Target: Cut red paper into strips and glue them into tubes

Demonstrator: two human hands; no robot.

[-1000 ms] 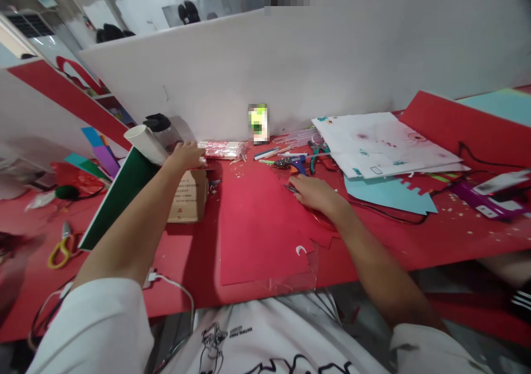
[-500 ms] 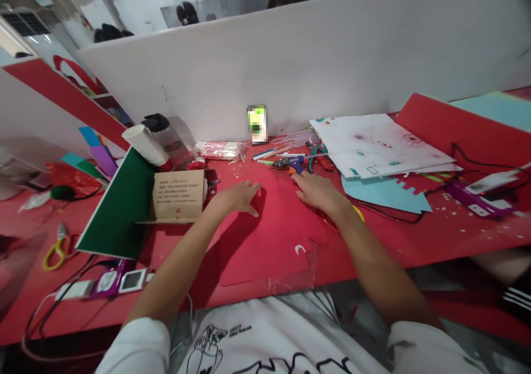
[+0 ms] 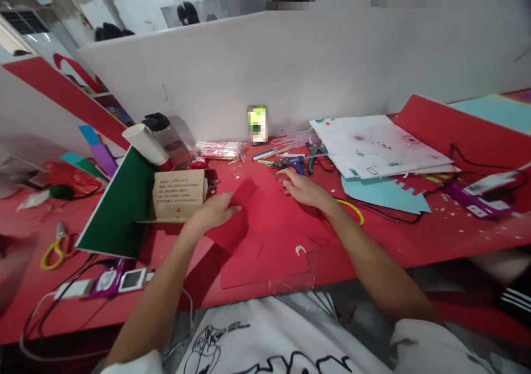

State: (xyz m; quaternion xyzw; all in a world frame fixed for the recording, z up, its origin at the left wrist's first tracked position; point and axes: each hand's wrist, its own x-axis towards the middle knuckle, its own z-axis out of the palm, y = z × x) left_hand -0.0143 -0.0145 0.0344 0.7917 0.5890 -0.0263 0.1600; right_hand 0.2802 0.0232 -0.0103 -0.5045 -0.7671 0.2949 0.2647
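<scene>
On the counter (image 3: 415, 241) before us lies the red sheet (image 3: 265, 252), between and below our hands, with a white scrap (image 3: 300, 250) near its lower right corner. Left of it, the carton (image 3: 178, 197) stands close to our left hand (image 3: 213, 211), and the green board (image 3: 120, 213) leans beyond that, beside the white roll (image 3: 145, 143) and the bottle (image 3: 170, 141). Behind the sheet we have the bagged sticks (image 3: 219, 150), the phone (image 3: 258, 125) upright by the partition (image 3: 332, 69), and loose pens (image 3: 265, 154). The glue gun (image 3: 295, 165) sits just past our right hand (image 3: 301, 188), the pliers (image 3: 311, 157) beside it; farther right are the white boards (image 3: 381, 144) over blue paper (image 3: 385, 194).

Both our forearms reach forward from the near edge, palms down. Our left hand is near the carton's right side, thumb parted a little from loosely bent fingers, holding nothing we can see. Our right hand angles inward over the sheet's right side, fingers curled; we cannot tell whether they grip anything.
</scene>
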